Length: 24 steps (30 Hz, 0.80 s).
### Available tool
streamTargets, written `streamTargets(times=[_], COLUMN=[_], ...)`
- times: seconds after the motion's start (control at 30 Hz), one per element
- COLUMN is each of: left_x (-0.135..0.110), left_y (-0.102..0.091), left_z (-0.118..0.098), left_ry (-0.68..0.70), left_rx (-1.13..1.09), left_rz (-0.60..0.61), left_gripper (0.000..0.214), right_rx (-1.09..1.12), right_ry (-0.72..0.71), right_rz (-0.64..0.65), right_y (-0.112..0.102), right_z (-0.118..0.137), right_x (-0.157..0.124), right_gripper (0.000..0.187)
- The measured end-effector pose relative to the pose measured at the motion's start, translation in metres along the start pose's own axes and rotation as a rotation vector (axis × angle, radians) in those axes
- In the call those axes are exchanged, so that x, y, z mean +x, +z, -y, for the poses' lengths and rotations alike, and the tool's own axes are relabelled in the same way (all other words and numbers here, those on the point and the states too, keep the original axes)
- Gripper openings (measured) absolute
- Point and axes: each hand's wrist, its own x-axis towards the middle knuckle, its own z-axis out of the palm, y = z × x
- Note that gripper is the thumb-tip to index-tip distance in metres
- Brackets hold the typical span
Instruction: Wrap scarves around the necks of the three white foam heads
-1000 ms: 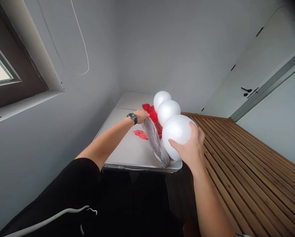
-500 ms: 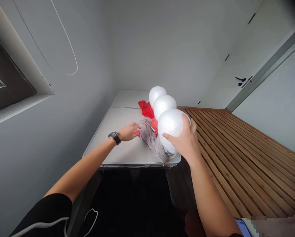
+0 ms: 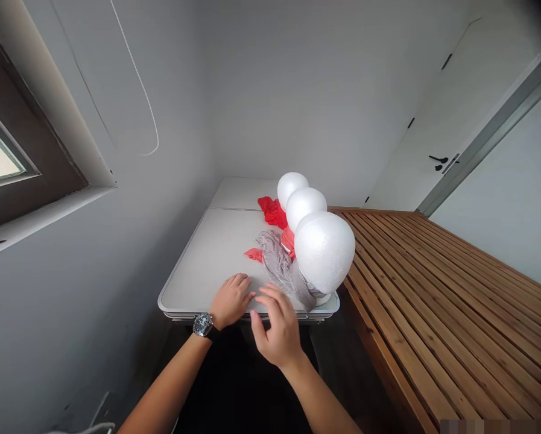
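Note:
Near the front edge of the white table [image 3: 198, 259], my left hand [image 3: 232, 300] rests with its fingers loosely extended, holding nothing. My right hand [image 3: 277, 325] is beside it, empty, fingers apart and curved. Just beyond the right hand, a grey scarf [image 3: 277, 259] wraps the base of the nearest white foam mannequin head [image 3: 325, 250] and trails leftward on the table. Behind stand a second foam head [image 3: 306, 208] with coral cloth [image 3: 288, 240] at its base and a third foam head [image 3: 292, 188] with red cloth [image 3: 270, 211] beside it. A coral cloth end [image 3: 254, 254] shows left of the scarf.
A slatted wooden bench-like surface [image 3: 424, 283] runs along the table's right side. Walls stand to the left and behind, with a window [image 3: 8, 150] and a hanging cord [image 3: 139, 78] at left. A white door with a black handle [image 3: 439, 160] is at right.
My right hand has let go of the nearest foam head and moved left and down. My left hand has drawn back from the grey scarf toward the table's front edge.

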Motion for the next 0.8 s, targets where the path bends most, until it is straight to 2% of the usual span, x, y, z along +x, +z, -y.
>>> streamTargets(times=[0.07,0.13,0.27,0.5,0.8], left_x=[0.001,0.004,0.007,0.002,0.004], left_y=[0.009,0.018,0.034,0.034,0.026], left_z=[-0.001,0.000,0.005,0.003,-0.004], left_ry=[0.013,0.033,0.036,0.033,-0.003], left_rx=[-0.020,-0.032,-0.003,0.020,0.015], left_rz=[-0.009,-0.008,-0.025,-0.019,0.025], left_gripper=[0.032,0.036,0.042,0.036,0.030], right_rx=[0.056,0.070,0.129,0.232,0.299], right_ry=[0.046,0.071,0.120,0.198,0.210], right_rz=[0.113,0.246,0.441,0.499,0.484], right_y=[0.031,0.052,0.074,0.080,0.077], right_z=[-0.015,-0.032,-0.058,-0.071,-0.072], right_x=[0.007,0.020,0.038,0.029,0.031], right_gripper=[0.024,0.024,0.028,0.033,0.029])
